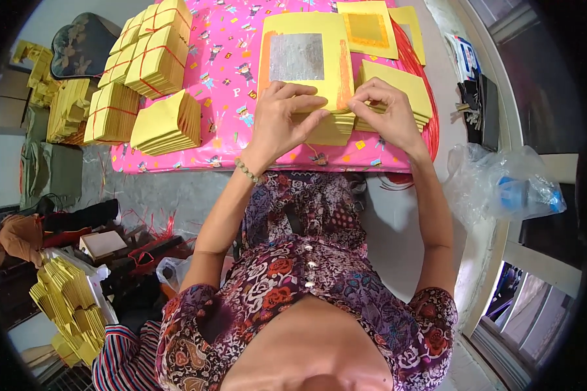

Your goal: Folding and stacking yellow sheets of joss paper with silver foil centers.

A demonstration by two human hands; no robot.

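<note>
Yellow sheet [331,58] with a silver panel [297,57] beneath both hands

The sheet is oblong, its dull, mottled silver rectangle framed by plain yellow, with a streaky orange band [344,75] down each long side. It lies over a yellow paper stack [332,133] on the pink printed surface [218,78]. The right hand's [391,116] grip pinches the near right corner; the left hand [284,120] bends over the near edge, its grip impossible to tell.

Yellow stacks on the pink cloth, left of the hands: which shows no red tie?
The front-right stack, nearest the left hand: no tie shows around it, while the others there are tied in red.
</note>
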